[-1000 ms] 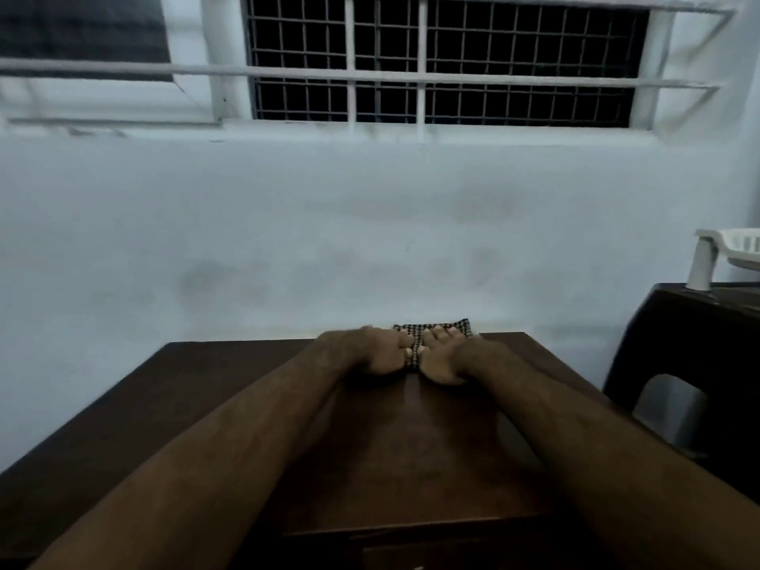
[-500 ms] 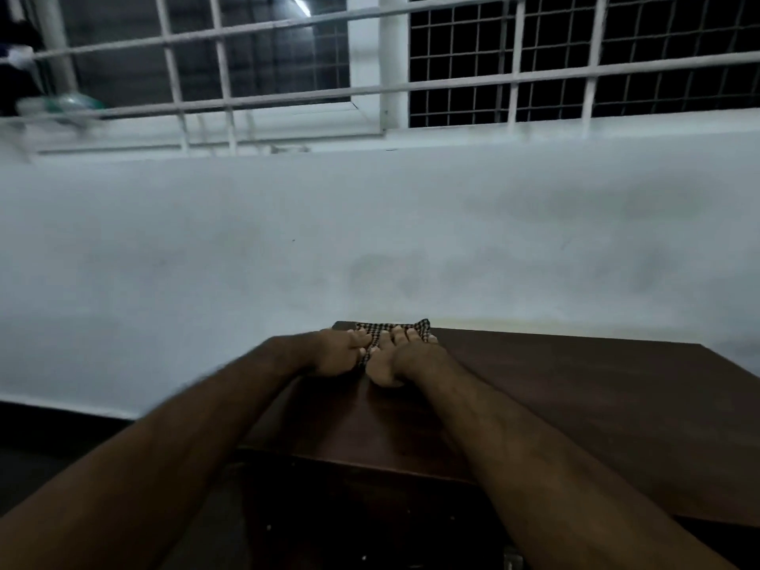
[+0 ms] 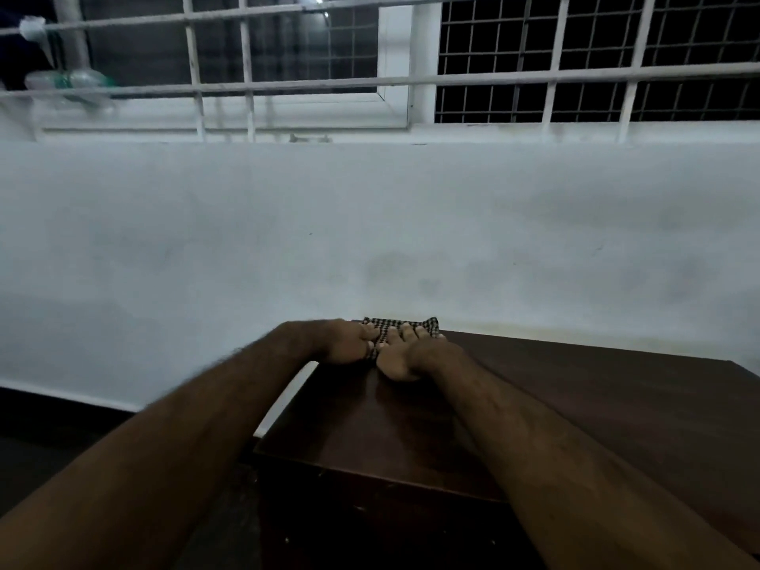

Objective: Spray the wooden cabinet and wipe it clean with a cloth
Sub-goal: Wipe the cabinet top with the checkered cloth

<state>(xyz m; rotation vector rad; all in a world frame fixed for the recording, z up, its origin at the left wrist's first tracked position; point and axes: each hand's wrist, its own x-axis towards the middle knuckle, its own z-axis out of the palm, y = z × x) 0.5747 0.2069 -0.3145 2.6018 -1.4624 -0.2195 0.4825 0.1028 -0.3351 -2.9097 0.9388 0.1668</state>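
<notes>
The dark brown wooden cabinet [image 3: 596,409] fills the lower right of the head view, its flat top running back to the wall. A black-and-white checked cloth [image 3: 388,326] lies at the top's far left corner, against the wall. My left hand [image 3: 343,341] and my right hand [image 3: 405,357] rest side by side on the cloth, palms down, fingers pressing it flat. Most of the cloth is hidden under them. No spray bottle is in view.
A white wall [image 3: 370,224] rises right behind the cabinet, with a barred window [image 3: 534,76] above it. A clear plastic item [image 3: 70,82] sits on the sill at far left. Dark floor [image 3: 49,446] lies left of the cabinet's edge.
Both hands have slid the cloth leftwards along the back of the cabinet top, from the middle to its left corner. The view has swung left with them.
</notes>
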